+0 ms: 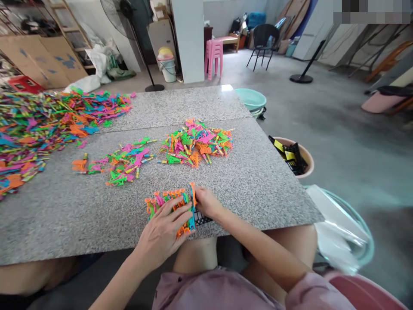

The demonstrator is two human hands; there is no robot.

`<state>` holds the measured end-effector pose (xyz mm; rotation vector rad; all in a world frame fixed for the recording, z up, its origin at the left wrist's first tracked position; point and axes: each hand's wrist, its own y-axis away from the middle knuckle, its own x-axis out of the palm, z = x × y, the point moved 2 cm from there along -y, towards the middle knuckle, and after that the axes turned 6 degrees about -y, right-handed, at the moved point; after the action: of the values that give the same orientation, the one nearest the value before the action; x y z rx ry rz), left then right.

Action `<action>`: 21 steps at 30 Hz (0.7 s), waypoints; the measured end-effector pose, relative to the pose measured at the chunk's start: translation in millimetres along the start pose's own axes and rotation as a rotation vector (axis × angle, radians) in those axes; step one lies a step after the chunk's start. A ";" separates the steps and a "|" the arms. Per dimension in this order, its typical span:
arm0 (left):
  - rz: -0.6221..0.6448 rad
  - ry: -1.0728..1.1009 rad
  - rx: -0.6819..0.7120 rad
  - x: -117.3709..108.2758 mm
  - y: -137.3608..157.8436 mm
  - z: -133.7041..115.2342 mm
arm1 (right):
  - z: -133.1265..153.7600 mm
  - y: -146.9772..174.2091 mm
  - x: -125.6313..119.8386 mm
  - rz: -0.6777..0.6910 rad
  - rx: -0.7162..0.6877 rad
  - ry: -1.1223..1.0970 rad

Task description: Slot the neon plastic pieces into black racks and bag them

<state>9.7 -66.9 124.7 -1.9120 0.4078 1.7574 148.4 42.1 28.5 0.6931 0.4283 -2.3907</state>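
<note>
A tight row of small colourful plastic toys (157, 199) stands in a black plastic grid tray (201, 218) near the table's front edge. Across the top of this row lies my left hand (164, 224), its fingers stretched out and touching the toys. My right hand (206, 201) is closed in a pinch on an orange plastic toy (192, 192) at the row's right end, above the bare part of the tray. My hands and the toys hide most of the tray. Beyond them lie a loose pile of similar toys (201, 142) and a smaller scatter (125, 163).
A large heap of toys (29, 129) covers the left of the speckled table (258, 181). Right of the table stand a tub holding black trays (292, 157), a turquoise basin (251, 98) and clear plastic bags (338, 224). Another person's leg (35, 275) shows at lower left.
</note>
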 end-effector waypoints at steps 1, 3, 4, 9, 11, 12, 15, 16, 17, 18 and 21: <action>0.003 -0.003 0.000 0.5 0.4 0.1 | -1.2 -2.5 -0.9 0.019 0.036 -0.008; 0.002 -0.009 0.003 1.3 0.9 0.4 | -5.9 -6.9 -5.2 0.032 0.131 -0.060; 0.002 -0.011 0.007 1.7 1.1 0.4 | -8.8 -7.9 -8.1 0.007 0.181 -0.112; -0.013 -0.015 0.015 1.1 0.8 0.7 | -11.6 -0.5 -12.5 -0.085 0.158 -0.261; -0.019 -0.015 0.014 0.2 0.8 0.8 | -5.4 2.4 -8.0 -0.020 0.079 -0.096; -0.020 -0.014 0.017 -0.1 0.8 0.6 | -1.7 2.9 -5.6 0.003 0.062 0.006; -0.046 -0.029 0.026 -1.4 0.3 -1.8 | 10.0 2.0 0.7 0.059 0.063 0.233; -0.066 -0.045 0.023 -1.9 -0.2 -3.2 | 13.8 1.5 2.6 0.084 0.063 0.271; -0.091 -0.063 0.023 -2.4 -1.2 -4.9 | 17.1 1.2 4.1 0.109 0.061 0.294; -0.114 -0.083 0.024 -2.9 -2.5 -6.7 | 19.4 0.8 4.8 0.128 0.067 0.305; -0.116 -0.106 0.052 -2.6 -7.8 -11.3 | 18.0 -3.4 -0.4 0.160 0.111 0.280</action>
<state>22.9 -67.0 128.9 -1.7619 0.2955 1.7459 139.9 36.8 43.8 1.0779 0.3420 -2.1858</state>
